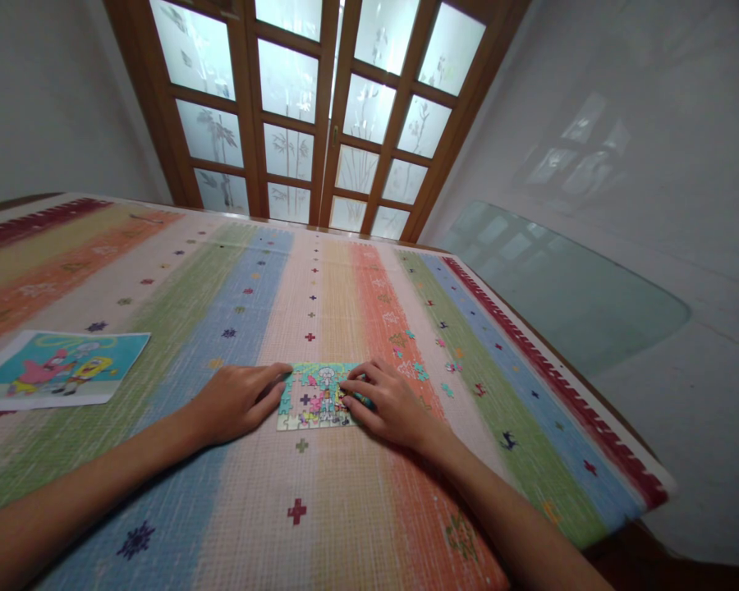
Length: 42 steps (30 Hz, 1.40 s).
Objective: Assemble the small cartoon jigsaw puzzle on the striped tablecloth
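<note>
A small jigsaw puzzle (326, 379) with cartoon figures lies flat on the striped tablecloth, between my two hands. Cloth with a dark cross shows through a gap in its left part. My left hand (237, 400) rests at the puzzle's left edge, its fingers stretched out and touching the border. Over the right side, my right hand (389, 404) has its fingers bent and its fingertips close together on what looks like a puzzle piece; the fingers partly hide it. The puzzle's right end is covered by this hand.
Several loose puzzle pieces (419, 372) lie scattered beyond my right hand. A printed cartoon picture (120, 365) is on the left of the tablecloth (271, 533). Wooden doors (252, 107) with frosted panes stand behind the table, and a white wall (683, 164) runs along the right.
</note>
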Motion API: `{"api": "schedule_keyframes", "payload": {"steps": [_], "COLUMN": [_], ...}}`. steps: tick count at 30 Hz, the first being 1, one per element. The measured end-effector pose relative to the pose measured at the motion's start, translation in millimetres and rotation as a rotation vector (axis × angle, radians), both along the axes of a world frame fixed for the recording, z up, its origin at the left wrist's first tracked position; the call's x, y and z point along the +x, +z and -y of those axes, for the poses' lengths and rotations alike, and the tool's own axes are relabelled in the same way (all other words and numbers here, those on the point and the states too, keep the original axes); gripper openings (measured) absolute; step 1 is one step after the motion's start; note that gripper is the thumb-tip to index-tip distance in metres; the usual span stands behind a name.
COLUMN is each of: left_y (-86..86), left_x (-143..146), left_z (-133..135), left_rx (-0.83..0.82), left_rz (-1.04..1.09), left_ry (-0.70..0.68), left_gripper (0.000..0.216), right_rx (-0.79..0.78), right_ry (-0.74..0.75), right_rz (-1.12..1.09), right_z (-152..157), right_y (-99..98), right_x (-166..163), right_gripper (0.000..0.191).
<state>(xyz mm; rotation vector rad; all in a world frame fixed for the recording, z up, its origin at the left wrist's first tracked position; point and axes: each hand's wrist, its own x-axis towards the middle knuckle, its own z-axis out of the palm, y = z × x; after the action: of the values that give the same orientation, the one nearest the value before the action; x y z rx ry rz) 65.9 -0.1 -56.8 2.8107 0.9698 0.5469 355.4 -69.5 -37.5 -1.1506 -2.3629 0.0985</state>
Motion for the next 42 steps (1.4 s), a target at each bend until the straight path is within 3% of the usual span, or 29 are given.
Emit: {"api": "schedule_keyframes", "payload": {"steps": [16,29,42], "left_y": [1.0,2.4,3.5], "left_x": [0.2,0.3,1.3], "left_z": [-0.5,0.7,1.5], "left_rx": [-0.021,-0.032,-0.007], "left_rz": [0.036,0.025,0.009], "left_ry": [0.005,0.012,0.0], "left_gripper": [0.047,0.046,0.049], "right_rx": [0.006,0.038,0.082], "right_ry": [0.028,-0.031,0.011], "right_rz": [0.086,0.14,0.08], "right_z": [1.6,6.9,5.0], "right_y": [0.2,-6.6,-6.4], "right_x": [-5.0,-6.6,-6.6], "right_gripper": [0.025,0.03,0.03]}}
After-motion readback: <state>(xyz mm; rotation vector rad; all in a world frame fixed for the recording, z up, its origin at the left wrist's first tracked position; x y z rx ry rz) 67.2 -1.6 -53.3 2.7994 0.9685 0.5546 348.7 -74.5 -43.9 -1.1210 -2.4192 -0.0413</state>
